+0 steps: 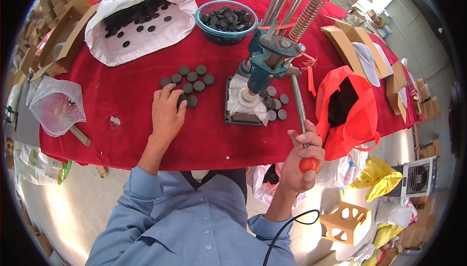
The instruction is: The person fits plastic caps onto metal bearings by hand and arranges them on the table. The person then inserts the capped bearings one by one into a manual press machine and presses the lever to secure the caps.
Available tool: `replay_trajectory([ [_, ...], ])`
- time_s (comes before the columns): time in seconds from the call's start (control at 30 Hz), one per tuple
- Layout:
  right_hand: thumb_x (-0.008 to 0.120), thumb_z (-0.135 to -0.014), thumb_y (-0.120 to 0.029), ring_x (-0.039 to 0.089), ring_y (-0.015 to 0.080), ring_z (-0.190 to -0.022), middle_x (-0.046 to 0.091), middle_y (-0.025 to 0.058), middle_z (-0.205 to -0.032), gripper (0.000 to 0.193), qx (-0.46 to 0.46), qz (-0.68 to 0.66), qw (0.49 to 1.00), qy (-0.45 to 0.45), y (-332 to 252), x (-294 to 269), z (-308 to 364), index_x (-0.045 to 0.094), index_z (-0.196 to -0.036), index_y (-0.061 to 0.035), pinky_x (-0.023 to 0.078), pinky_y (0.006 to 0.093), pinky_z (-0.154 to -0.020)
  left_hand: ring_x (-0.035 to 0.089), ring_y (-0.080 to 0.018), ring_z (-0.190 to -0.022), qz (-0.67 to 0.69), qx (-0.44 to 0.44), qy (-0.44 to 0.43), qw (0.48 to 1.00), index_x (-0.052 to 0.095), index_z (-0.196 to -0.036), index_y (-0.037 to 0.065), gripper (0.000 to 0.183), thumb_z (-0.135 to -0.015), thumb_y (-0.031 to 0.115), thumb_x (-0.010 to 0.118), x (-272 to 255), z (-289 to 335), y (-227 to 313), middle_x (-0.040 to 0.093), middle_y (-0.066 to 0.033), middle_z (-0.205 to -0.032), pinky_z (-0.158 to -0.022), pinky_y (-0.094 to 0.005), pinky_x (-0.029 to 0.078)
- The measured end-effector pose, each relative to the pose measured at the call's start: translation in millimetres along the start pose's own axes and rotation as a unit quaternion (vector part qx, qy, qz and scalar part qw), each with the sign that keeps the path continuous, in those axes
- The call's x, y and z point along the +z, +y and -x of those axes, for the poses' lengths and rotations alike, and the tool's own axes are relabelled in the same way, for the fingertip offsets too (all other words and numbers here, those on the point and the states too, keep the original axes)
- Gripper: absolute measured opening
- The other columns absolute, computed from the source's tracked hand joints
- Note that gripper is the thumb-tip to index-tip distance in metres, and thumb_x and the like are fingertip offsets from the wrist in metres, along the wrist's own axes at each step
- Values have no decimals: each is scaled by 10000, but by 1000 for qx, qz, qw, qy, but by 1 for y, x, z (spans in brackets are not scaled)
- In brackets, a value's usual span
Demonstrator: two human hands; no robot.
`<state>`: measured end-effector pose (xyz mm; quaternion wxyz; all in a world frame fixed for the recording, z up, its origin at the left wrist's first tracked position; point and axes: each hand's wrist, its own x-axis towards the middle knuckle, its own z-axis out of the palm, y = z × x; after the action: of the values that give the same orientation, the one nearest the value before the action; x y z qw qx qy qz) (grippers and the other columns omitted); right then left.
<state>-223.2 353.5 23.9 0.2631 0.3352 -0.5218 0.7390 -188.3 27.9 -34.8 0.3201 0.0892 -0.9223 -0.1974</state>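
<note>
My left hand [165, 113] is over the red cloth, thumb and index finger closed around the edge of a small black disc [181, 99]. Several more thick black discs [192, 77] lie in a loose group just beyond it. My right hand [300, 161] grips the metal lever [297, 98] of a green hand press [267, 62], close to its red ball knob [309, 164]. Under the press ram, a white round piece [249, 98] sits over the base, which is wrapped in whitish film. Another cluster of black discs [277, 104] rests against the right side of the base.
A white sack [141, 42] spilling flat black pieces and a teal-rimmed bowl [226, 20] full of them stand at the back. A red bag [347, 110] is right of the lever. A clear plastic bag [57, 105] lies at the left edge; cardboard boxes [355, 47] stand far right.
</note>
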Motion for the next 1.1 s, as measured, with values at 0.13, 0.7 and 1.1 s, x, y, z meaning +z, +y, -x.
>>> replay_trajectory([
  [0.13,586,-1022,-583,602,420,-1219,638,214,-1037,581,16,7,1000,-13,-7,0,-18,606,-950,-7,572,545,-950,668,-344,-1104,38,25,-18,999,728,-1261,29,393,-875,55,800,2,19,-28,692,-156,-1272,-949,-439,564],
  [0.7,489,-1054,-465,689,265,-837,633,139,-868,513,159,5,987,-28,-33,27,-164,611,-935,19,606,373,-655,697,-383,-1023,227,33,-87,969,551,-1385,6,683,-795,66,888,66,-35,113,729,-189,-1086,-868,-483,573],
  [1.1,556,-1004,-581,579,385,-1130,571,166,-983,546,17,4,998,-61,-8,-1,-23,576,-949,-39,534,534,-936,691,-334,-1040,178,58,-7,982,721,-1204,56,376,-858,112,859,32,-24,80,721,-123,-1129,-907,-440,570],
])
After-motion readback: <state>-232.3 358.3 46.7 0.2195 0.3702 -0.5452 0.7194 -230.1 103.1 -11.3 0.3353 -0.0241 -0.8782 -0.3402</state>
